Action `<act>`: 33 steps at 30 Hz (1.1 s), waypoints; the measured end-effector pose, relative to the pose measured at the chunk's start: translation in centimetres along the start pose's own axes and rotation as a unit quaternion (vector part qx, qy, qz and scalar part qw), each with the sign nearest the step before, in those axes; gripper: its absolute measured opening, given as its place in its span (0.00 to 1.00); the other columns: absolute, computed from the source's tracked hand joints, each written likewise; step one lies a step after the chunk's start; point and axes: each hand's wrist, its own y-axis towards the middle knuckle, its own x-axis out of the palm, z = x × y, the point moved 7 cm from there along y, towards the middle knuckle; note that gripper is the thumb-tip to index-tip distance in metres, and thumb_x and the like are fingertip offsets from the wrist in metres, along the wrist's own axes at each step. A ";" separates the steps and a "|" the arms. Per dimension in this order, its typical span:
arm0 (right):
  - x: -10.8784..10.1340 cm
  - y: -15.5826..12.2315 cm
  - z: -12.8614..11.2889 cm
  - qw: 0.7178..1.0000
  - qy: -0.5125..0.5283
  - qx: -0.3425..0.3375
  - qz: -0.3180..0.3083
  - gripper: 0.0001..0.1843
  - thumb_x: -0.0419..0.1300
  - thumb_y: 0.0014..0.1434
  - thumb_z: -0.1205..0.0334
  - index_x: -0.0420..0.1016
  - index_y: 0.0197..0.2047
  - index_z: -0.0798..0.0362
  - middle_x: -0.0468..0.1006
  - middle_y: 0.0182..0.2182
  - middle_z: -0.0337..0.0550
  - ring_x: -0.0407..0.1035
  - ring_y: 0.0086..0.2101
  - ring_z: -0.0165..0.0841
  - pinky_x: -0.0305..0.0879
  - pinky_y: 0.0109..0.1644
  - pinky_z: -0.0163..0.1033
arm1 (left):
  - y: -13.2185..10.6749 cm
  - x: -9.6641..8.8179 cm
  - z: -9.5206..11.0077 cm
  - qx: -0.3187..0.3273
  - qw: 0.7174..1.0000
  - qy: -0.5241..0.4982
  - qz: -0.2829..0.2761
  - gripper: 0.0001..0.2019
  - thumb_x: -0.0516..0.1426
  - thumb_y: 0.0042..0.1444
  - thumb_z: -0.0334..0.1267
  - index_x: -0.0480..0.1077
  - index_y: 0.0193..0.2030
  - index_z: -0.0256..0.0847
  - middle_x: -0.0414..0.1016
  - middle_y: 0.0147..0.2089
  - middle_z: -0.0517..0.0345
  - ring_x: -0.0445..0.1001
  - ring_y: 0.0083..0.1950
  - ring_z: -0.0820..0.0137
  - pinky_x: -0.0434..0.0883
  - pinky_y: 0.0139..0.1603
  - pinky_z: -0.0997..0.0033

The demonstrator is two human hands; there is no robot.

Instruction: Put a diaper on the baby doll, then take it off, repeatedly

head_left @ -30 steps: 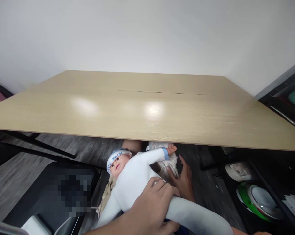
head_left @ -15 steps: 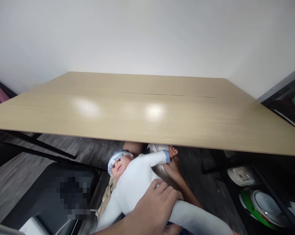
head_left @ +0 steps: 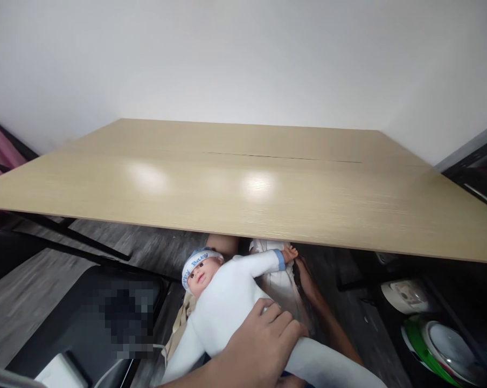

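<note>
A baby doll (head_left: 227, 302) in a white suit and a blue-and-white headband lies face up below the table's near edge. My left hand (head_left: 259, 350) lies over its waist, fingers wrapped on the body. My right hand (head_left: 304, 272) reaches in under the table edge beside the doll's raised arm, against a white cloth bundle (head_left: 279, 285). Its fingers are hidden by the doll's hand and the bundle. A beige cloth (head_left: 181, 323) lies under the doll's shoulder.
A light wooden table (head_left: 243, 183) fills the middle of the view, in front of a white wall. A black chair (head_left: 74, 323) stands at lower left. At lower right a dark shelf holds a green-rimmed lidded pot (head_left: 437, 339) and a white appliance (head_left: 405, 296).
My right hand has slid from flat on the white bundle to farther in under the table edge. The doll and my left hand have shifted slightly to the right.
</note>
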 end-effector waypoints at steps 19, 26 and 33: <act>8.2 -2.7 -18.5 0.831 -0.291 -0.215 -0.423 0.16 0.62 0.70 0.68 0.78 0.58 0.50 0.82 0.51 0.46 0.77 0.50 0.44 0.69 0.55 0.47 | -5.5 -2.3 1.0 0.094 0.976 0.074 0.184 0.19 0.57 0.80 0.47 0.68 0.72 0.47 0.78 0.73 0.48 0.75 0.73 0.57 0.67 0.80 0.50; 7.3 -4.2 -23.3 0.829 -0.242 -0.291 -0.412 0.13 0.62 0.73 0.63 0.77 0.59 0.48 0.81 0.49 0.43 0.75 0.47 0.40 0.64 0.46 0.42 | -22.1 -0.9 -6.8 -0.209 0.859 -0.003 0.468 0.16 0.64 0.64 0.39 0.65 0.54 0.56 0.78 0.53 0.51 0.83 0.55 0.50 0.84 0.56 0.38; 3.9 -4.9 -27.2 0.855 -0.207 -0.287 -0.381 0.24 0.63 0.66 0.64 0.77 0.64 0.45 0.83 0.49 0.44 0.79 0.45 0.41 0.68 0.43 0.41 | -23.1 2.1 -9.4 -0.382 0.818 -0.141 0.407 0.35 0.64 0.64 0.62 0.55 0.68 0.51 0.78 0.64 0.39 0.83 0.62 0.39 0.82 0.61 0.29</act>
